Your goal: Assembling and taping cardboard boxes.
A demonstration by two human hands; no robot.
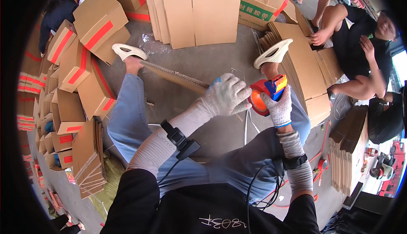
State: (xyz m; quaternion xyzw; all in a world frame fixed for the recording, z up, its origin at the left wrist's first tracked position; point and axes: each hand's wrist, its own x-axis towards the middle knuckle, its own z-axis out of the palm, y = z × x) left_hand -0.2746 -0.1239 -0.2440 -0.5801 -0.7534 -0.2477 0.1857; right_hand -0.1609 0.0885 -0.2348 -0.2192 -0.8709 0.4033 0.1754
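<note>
While my knit-gloved right hand clasps the rounded tape dispenser, my left hand curls beside it; whether pinching, I can't tell

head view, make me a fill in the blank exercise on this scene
1. The tape dispenser is held in the person's ____ hand.
2. The person's left hand wears a knitted ____.
3. The boxes at the picture's left bear strips of ____ tape.
4. The person's trousers are coloured ____.

Missing words: right; glove; red; blue
</note>
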